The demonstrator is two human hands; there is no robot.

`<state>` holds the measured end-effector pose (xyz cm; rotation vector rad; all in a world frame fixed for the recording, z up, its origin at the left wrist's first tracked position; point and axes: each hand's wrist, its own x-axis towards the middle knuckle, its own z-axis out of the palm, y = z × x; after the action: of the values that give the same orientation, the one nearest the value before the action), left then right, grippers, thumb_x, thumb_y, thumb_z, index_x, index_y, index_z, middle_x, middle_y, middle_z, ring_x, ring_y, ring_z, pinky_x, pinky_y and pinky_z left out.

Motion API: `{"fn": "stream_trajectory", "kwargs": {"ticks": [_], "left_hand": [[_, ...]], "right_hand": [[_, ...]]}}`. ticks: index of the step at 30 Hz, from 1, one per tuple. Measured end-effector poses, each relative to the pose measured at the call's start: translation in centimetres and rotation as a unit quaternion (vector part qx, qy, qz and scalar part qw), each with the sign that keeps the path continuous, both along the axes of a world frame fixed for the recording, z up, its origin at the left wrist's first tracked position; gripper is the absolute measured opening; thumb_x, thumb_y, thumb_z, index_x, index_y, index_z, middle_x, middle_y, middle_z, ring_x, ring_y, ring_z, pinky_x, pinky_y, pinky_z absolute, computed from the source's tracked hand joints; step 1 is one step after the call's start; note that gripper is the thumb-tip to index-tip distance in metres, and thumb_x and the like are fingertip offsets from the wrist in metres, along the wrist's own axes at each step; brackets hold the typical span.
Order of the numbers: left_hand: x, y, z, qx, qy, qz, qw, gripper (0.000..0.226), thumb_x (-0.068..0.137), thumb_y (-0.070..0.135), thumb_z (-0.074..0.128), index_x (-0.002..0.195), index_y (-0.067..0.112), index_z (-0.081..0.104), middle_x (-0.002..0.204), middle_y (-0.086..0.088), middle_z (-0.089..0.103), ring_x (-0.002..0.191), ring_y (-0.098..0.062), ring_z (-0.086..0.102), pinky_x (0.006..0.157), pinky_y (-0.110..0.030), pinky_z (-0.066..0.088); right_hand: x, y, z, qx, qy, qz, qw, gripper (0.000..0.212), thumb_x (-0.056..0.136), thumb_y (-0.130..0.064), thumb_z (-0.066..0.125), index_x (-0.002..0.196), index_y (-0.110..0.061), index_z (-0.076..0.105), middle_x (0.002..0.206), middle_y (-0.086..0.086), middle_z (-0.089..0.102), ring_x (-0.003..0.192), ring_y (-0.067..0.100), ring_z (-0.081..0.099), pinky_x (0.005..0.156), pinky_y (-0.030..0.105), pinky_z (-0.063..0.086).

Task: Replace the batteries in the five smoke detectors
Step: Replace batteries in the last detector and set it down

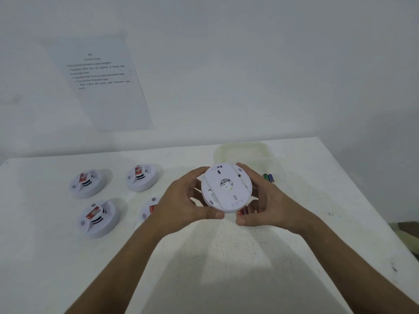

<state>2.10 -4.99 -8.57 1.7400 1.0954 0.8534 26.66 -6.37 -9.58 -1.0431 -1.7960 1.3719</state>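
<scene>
Both grips, left hand (pixel 181 200) and right hand (pixel 263 200), clasp a round white smoke detector (pixel 226 186), back upward, above the worktop (pixel 226 257) centre. A translucent container (pixel 244 152) sits at the far edge, contents unclear.

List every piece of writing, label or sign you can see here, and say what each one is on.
Sheet of paper on the wall: several lines of print, too blurred to read.
Held smoke detector, back face: dark printed mark at the centre, not legible.
Red stickers on the four detectors on the table, for example: a white emblem, no readable words.
Batteries beside the plastic container: no readable label.
</scene>
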Motion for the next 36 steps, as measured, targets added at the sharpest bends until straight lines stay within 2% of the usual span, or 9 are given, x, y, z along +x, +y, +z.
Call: {"fn": "stream_trajectory", "kwargs": {"ticks": [2,7,9,12,16,21,24,29,36], "left_hand": [[0.4,-0.4,-0.2,0.014,0.014,0.011,1.0,0.091,0.053,0.038,0.096,0.133,0.042,0.051,0.098,0.012,0.071,0.077,-0.013,0.069,0.06,-0.019,0.051],[0.0,-0.7,0.2,-0.019,0.023,-0.06,0.998,0.083,0.066,0.031,0.091,0.135,0.038,0.046,0.094,0.004,0.074,0.08,-0.016,0.071,0.066,-0.024,0.056],[-0.5,-0.5,0.6,-0.03,0.028,-0.062,0.997,0.079,0.064,0.033,0.091,0.13,0.04,0.049,0.101,0.006,0.073,0.084,-0.016,0.071,0.069,-0.028,0.058],[-0.5,-0.4,1.4,-0.024,0.062,-0.09,0.994,0.097,0.058,0.038,0.092,0.139,0.045,0.04,0.122,0.02,0.062,0.1,-0.012,0.066,0.07,-0.029,0.059],[-0.3,-0.4,1.2,0.036,0.056,-0.085,0.994,0.09,0.061,0.037,0.091,0.139,0.043,0.046,0.126,0.014,0.062,0.099,-0.018,0.062,0.066,-0.036,0.06],[0.4,-0.7,0.3,0.04,0.051,-0.05,0.997,0.091,0.06,0.04,0.092,0.137,0.048,0.043,0.119,0.015,0.065,0.093,-0.015,0.065,0.062,-0.025,0.054],[0.0,-0.6,0.6,-0.013,0.017,-0.075,0.997,0.081,0.072,0.033,0.082,0.139,0.049,0.04,0.115,0.011,0.068,0.088,-0.017,0.069,0.065,-0.028,0.056],[-0.1,0.0,0.9,0.004,0.081,-0.054,0.995,0.065,0.072,0.033,0.083,0.129,0.045,0.055,0.101,0.009,0.073,0.073,-0.014,0.07,0.066,-0.025,0.056],[0.6,0.5,0.7,-0.024,0.067,-0.025,0.997,0.06,0.06,0.039,0.088,0.115,0.042,0.062,0.088,0.001,0.076,0.073,-0.025,0.074,0.072,-0.051,0.06]], "right_hand": [[-0.1,0.1,0.1,-0.001,-0.002,-0.011,1.0,0.111,0.062,-0.026,0.093,0.147,-0.054,0.026,0.144,-0.026,0.046,0.129,0.017,0.051,0.093,0.041,0.058],[0.4,0.5,0.3,0.008,-0.04,-0.007,0.999,0.123,0.059,-0.013,0.097,0.153,-0.041,0.021,0.136,-0.044,0.041,0.127,-0.018,0.04,0.094,0.006,0.045],[0.5,0.4,0.5,0.006,-0.04,0.013,0.999,0.122,0.062,-0.009,0.095,0.154,-0.039,0.022,0.138,-0.039,0.044,0.129,-0.013,0.041,0.093,0.011,0.048],[0.2,0.2,0.7,0.012,-0.023,0.041,0.999,0.115,0.066,-0.003,0.09,0.151,-0.042,0.025,0.141,-0.026,0.047,0.133,-0.003,0.044,0.095,0.022,0.053],[-0.6,0.1,0.5,0.042,0.009,0.026,0.999,0.101,0.066,0.0,0.085,0.145,-0.037,0.034,0.141,-0.012,0.049,0.135,0.012,0.046,0.1,0.041,0.055],[-0.9,0.3,-0.2,0.045,-0.005,0.003,0.999,0.107,0.059,-0.002,0.095,0.141,-0.038,0.037,0.136,-0.027,0.049,0.13,-0.004,0.046,0.094,0.015,0.05],[-0.4,0.5,-0.2,0.046,-0.014,-0.008,0.999,0.106,0.059,-0.003,0.095,0.142,-0.038,0.039,0.133,-0.027,0.052,0.127,-0.003,0.049,0.092,0.018,0.052],[-0.1,0.4,-0.3,0.038,0.005,-0.007,0.999,0.103,0.061,0.001,0.093,0.143,-0.034,0.041,0.132,-0.023,0.055,0.126,0.003,0.053,0.089,0.025,0.056],[-0.5,0.4,-0.3,0.073,-0.017,-0.016,0.997,0.101,0.056,0.0,0.095,0.135,-0.037,0.044,0.129,-0.028,0.053,0.122,-0.003,0.052,0.09,0.014,0.05]]}}
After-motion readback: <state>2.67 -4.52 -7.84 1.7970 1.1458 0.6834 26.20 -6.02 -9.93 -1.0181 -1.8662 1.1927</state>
